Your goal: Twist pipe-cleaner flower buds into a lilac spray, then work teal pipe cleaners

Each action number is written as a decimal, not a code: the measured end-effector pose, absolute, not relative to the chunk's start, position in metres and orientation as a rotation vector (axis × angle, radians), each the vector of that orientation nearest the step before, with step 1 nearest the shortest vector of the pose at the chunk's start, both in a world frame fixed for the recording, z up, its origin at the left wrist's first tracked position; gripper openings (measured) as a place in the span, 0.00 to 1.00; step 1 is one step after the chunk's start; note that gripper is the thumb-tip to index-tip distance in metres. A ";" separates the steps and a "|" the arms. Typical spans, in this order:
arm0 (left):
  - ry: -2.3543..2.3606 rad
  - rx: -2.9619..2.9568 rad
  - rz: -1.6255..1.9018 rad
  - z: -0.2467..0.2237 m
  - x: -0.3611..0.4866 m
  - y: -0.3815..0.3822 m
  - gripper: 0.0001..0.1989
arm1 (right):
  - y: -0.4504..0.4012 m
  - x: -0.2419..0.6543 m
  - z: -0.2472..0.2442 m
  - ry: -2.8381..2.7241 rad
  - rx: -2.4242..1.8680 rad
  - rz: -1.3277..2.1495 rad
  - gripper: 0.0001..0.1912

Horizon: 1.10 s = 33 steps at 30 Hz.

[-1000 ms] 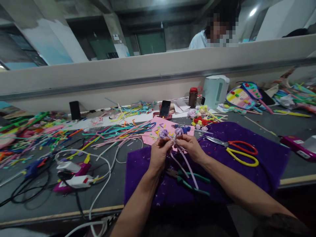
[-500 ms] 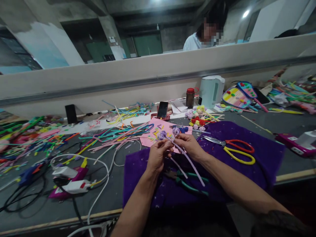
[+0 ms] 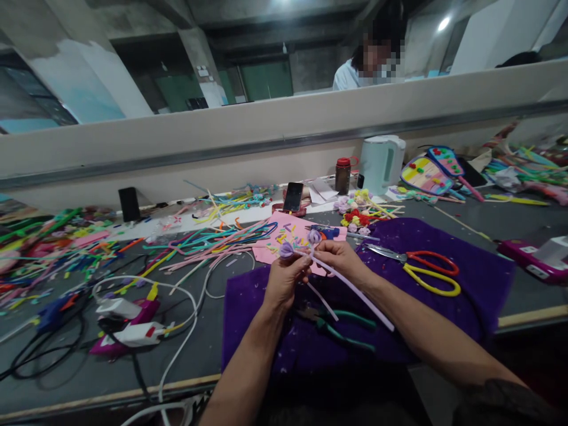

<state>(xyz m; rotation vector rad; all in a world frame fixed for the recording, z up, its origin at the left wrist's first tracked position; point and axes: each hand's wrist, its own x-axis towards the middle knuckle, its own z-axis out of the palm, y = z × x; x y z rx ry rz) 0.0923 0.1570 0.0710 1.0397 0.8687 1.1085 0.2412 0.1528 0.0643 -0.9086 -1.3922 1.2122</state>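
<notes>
Since the earlier frame, our long lilac stem (image 3: pixel 355 289) has swung to the right, its loose end now showing against our right forearm, and the left lilac flower (image 3: pixel 286 251) has tipped away from the right lilac flower (image 3: pixel 314 236). Our left hand (image 3: pixel 285 277) and right hand (image 3: pixel 338 260) nearly meet, thumbs and fingers pinching the lilac stems just on the near side of the flowers; which stem belongs to which flower we cannot tell. We have a shorter stem (image 3: pixel 322 302) slanting out between our hands toward the near side.

Below our hands, green-handled pliers (image 3: pixel 329 328) lie on the purple cloth (image 3: pixel 399 234), and scissors (image 3: pixel 406 258) rest to the right with blades slightly parted. Just beyond our fingers is a pink sheet (image 3: pixel 262 251) scattered with small colored bits. Farther out on our table (image 3: pixel 205 340) we see a pile of finished flowers (image 3: pixel 356 218), a phone (image 3: pixel 293 196), a bottle (image 3: pixel 342 177) and a kettle (image 3: pixel 373 165); at left, a glue gun (image 3: pixel 55 310). Across the partition (image 3: pixel 186 127) sits a person (image 3: pixel 347 77).
</notes>
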 end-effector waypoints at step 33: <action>0.865 0.991 1.178 0.066 0.093 0.160 0.10 | 0.145 0.231 0.055 -1.641 -1.005 0.432 0.06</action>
